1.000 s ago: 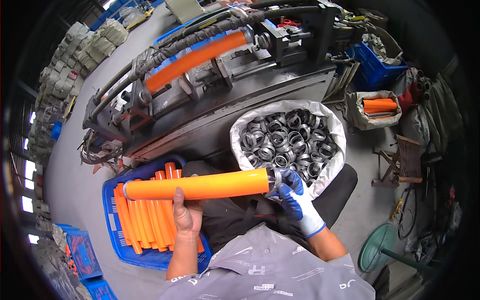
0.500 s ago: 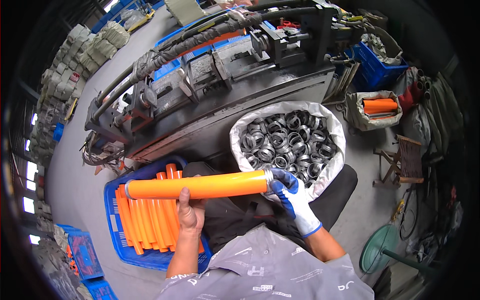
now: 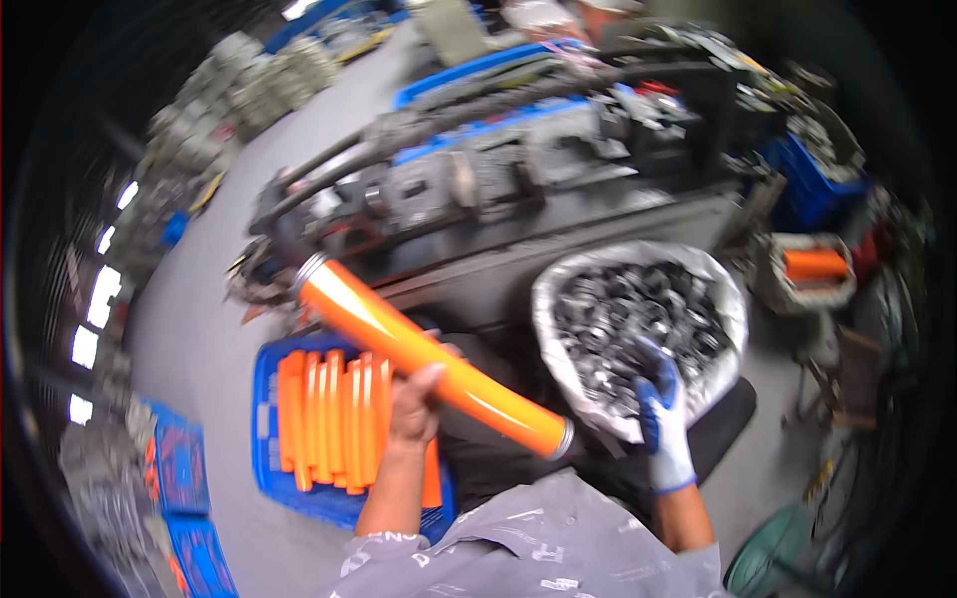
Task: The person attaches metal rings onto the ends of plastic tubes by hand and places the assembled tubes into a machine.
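Observation:
My bare left hand grips a long orange tube near its middle. The tube slants from upper left down to the right and has a metal ring on each end. My right hand, in a blue and white glove, reaches into a white sack full of dark metal rings. Its fingers are among the rings, and blur hides whether they hold one. Below the tube, a blue crate holds several more orange tubes.
A long grey machine with hoses runs across the back. To the right, a small sack holds orange pieces near a blue bin. More blue crates stand at the lower left, and a green stool at the lower right.
The tube has swung from level to slanting, its left end now raised. My right hand has let go of the tube's right end and moved into the sack of rings.

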The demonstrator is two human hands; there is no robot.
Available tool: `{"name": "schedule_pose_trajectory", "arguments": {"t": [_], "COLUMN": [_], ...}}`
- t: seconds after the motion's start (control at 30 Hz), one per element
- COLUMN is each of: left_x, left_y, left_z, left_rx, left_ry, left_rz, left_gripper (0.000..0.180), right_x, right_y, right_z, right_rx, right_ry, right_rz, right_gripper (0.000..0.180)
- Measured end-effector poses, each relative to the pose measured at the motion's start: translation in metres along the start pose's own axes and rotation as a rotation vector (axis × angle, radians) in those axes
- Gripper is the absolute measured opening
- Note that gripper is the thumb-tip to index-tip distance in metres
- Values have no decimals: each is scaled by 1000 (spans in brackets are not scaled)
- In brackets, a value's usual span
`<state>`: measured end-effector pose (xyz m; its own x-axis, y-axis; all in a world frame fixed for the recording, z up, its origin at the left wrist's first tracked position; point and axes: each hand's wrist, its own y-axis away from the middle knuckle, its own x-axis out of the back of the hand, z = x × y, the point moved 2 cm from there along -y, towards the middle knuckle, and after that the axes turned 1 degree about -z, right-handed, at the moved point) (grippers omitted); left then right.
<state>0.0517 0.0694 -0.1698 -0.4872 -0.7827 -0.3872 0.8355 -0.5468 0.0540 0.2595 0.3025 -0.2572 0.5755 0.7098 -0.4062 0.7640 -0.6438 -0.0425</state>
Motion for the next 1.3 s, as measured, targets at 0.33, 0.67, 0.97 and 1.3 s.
{"name": "schedule_pose_trajectory", "arguments": {"t": [0.33,0.67,0.97,1.3], "left_x": [-16,-24,-25,-30], "left_y": [25,16,23,21], "left_z": [32,8,-10,-25], "left_rx": [-255,-81,-132,-114], "left_ry": [-1352,-1360,-1294,-1256], "left_rz": [-493,-614,-587,-617], "left_gripper": [67,65,66,67], "right_x": [-34,-39,-35,-30], "right_y": [-10,2,-4,-7], "right_z": [-41,-25,-32,-50], "right_rx": [-17,142,169,-5], "right_ry": [129,399,588,420], "right_rz": [-286,-317,-267,-291], "right_gripper": [115,76,68,67]}}
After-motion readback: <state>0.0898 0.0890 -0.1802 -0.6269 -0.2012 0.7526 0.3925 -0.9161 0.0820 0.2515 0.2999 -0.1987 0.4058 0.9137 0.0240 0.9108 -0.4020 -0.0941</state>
